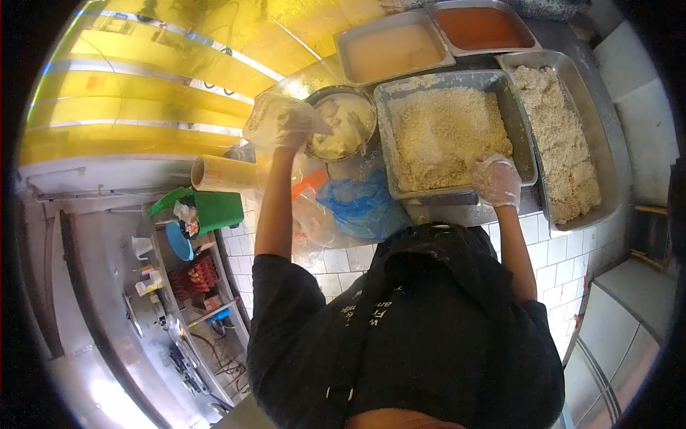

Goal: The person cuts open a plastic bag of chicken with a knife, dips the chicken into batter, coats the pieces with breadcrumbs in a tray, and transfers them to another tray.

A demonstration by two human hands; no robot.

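Note:
My left hand (293,129), in a clear glove, is closed on a clear plastic bag (263,118) at the left rim of a round metal bowl (373,127). Pale, wet pieces (343,118) lie in that bowl. To the right stands a deep grey tub (381,132) of crumbly, pale yellow breading (446,136). My right hand (497,180), gloved as well, rests at the tub's near right corner against the breading. Its fingertips are partly hidden there, so their grip is unclear.
A long metal tray (609,161) with clumpy breading stands at the right. Behind are trays of beige (393,53) and orange-red (486,28) contents. Blue plastic (364,207) lies near my body. A film roll (221,174) and a green bin (218,210) are at the left.

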